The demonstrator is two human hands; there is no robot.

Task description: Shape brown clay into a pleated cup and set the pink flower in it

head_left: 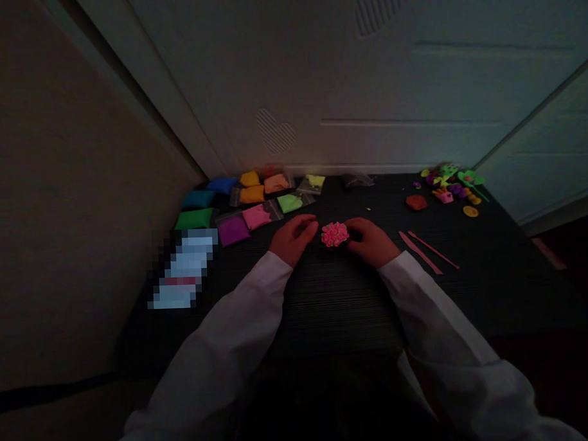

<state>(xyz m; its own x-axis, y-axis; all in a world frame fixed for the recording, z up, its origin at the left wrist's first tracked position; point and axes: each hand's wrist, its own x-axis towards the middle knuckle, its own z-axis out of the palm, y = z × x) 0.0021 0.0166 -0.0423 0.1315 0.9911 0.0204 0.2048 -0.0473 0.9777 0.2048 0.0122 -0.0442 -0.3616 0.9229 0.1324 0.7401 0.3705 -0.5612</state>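
Observation:
A small cluster of pink clay roses (pixel 334 234) with pale green edging stands over the dark table in front of me. It seems to sit in a dark base, whose shape is lost in the dim light. My right hand (pixel 369 240) grips its right side, thumb and fingers bent around the edge. On the other side my left hand (pixel 294 238) is held just short of the roses, fingers curved and thumb a little apart, with nothing visible in it.
Bags of coloured clay, such as a pink bag (pixel 258 215) and a purple bag (pixel 233 230), lie left. A blurred bright screen (pixel 184 269) is nearer me. Right are pink modelling tools (pixel 420 251), a red clay lump (pixel 416 203) and a clay-figure pile (pixel 449 183). A white panel (pixel 368 134) stands behind.

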